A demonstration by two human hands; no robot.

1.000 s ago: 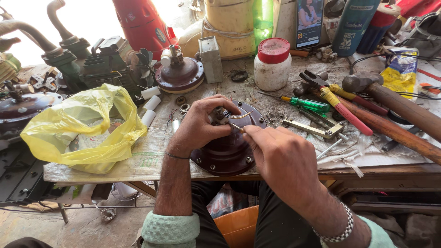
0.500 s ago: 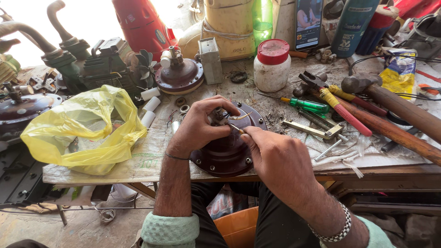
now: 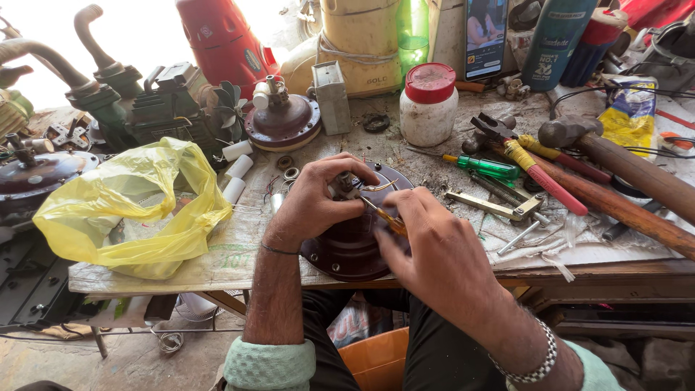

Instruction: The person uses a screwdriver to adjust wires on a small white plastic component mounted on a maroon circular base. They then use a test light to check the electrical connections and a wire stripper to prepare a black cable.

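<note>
A: Biggest first. The counter was a worn, paper-covered wooden top, packed edge to edge, dusty workshop floor below.

B: And the work piece?

A: A dark maroon round motor housing sat at the counter's front edge, between both hands. Looked like cast metal, so probably heavy, stiff, not fragile; best gripped by the rim. Small shaft fitting on top looked fiddly.

B: Hands?

A: Left hand was clenched over the top centre fitting, steadying it. Right hand pinched a thin orange-handled screwdriver, tip at the fitting.

B: Surroundings?

A: Yellow plastic bag to the left, wooden-handled hammers to the right, white jar with red lid behind, green screwdriver nearby.
</note>
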